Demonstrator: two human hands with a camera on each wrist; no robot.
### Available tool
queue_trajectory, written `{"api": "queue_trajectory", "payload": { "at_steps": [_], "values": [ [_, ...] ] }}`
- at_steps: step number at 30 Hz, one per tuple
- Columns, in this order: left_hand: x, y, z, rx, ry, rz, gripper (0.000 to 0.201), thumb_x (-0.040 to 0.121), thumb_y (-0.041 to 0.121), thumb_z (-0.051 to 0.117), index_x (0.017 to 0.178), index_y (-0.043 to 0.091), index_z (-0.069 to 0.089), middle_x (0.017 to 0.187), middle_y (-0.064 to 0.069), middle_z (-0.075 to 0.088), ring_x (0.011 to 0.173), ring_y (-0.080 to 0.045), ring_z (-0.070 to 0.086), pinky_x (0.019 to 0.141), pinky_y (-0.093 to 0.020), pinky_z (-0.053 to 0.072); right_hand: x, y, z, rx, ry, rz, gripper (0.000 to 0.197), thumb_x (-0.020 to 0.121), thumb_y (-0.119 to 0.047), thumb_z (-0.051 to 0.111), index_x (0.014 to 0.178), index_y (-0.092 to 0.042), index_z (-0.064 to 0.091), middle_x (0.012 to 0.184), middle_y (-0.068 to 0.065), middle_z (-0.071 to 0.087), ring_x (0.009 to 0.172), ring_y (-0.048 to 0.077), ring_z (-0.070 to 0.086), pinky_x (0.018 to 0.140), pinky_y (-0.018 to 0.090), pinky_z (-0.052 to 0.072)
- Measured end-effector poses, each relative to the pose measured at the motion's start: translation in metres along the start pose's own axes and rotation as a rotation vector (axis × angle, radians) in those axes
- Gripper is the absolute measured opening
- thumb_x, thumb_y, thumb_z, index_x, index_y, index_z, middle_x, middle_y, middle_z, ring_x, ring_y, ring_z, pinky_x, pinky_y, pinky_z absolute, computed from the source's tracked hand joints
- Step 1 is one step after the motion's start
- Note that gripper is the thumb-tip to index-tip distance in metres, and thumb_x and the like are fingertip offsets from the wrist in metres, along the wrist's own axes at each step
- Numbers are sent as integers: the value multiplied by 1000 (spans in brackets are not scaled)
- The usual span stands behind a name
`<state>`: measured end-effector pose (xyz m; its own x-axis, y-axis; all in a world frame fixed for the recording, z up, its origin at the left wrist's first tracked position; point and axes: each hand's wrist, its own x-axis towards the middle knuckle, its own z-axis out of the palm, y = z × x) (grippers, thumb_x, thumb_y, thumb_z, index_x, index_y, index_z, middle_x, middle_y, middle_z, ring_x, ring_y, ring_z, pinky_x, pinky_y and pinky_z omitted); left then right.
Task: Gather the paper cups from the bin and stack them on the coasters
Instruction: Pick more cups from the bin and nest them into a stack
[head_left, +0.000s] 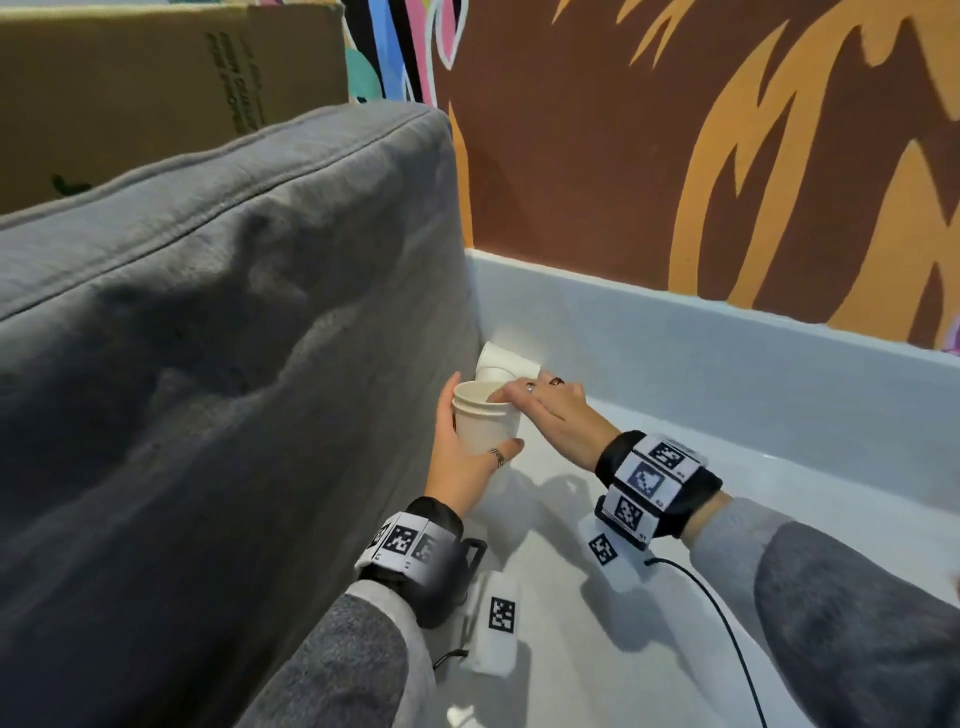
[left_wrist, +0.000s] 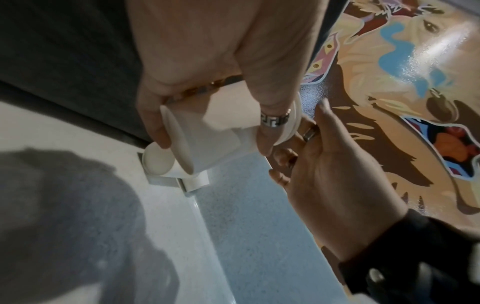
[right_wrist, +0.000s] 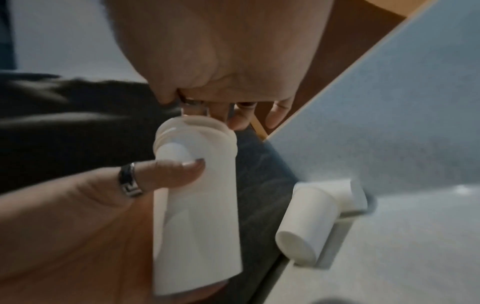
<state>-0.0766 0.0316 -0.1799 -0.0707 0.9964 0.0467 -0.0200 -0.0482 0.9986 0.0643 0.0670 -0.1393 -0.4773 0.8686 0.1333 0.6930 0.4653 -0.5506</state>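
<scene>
Two nested white cups (head_left: 485, 418) sit in my left hand (head_left: 460, 462), thumb and fingers wrapped round them. My right hand (head_left: 550, 410) pinches the inner cup's rim; beyond its fingertips a third cup (head_left: 506, 364) lies tipped over.

Left hand (right_wrist: 85, 216) holds paper cup (right_wrist: 197, 205), thumb across.

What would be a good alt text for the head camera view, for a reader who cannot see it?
A person's left hand holds a white paper cup upright while the right hand reaches its fingers over the cup's rim. Behind them another paper cup lies on its side in the corner of a pale bin, beside a grey cushion.
</scene>
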Motion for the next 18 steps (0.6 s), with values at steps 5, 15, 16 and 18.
{"api": "queue_trajectory", "payload": {
  "at_steps": [5,15,16,18],
  "values": [
    [1,-9,-11,-32,56,0,86,70,-5,78,130,34,30,128,3,46,100,1,52,81,-16,47,28,14,4,452,346,194,28,102,-23,33,109,-6,54,94,-1,51,78,1,45,75,12,35],
    [3,-31,-21,-7,43,-60,85,70,-4,78,129,32,29,128,0,42,98,2,50,69,-4,45,84,68,43,-22,-9,350,35,92,-16,54,125,-5,47,131,14,47,117,28,51,99,31,35],
    [3,-33,-21,-6,51,-63,85,70,-4,78,129,32,28,126,2,42,98,2,50,70,-3,44,88,71,46,-16,-6,364,36,92,-15,53,126,-5,45,132,15,45,117,29,51,99,32,36],
    [4,-35,-21,-1,54,-76,85,70,-4,79,128,33,28,125,4,43,99,2,50,74,-6,46,94,77,52,45,4,425,34,91,-12,53,122,-3,44,131,17,45,106,33,56,92,37,42]
  ]
}}
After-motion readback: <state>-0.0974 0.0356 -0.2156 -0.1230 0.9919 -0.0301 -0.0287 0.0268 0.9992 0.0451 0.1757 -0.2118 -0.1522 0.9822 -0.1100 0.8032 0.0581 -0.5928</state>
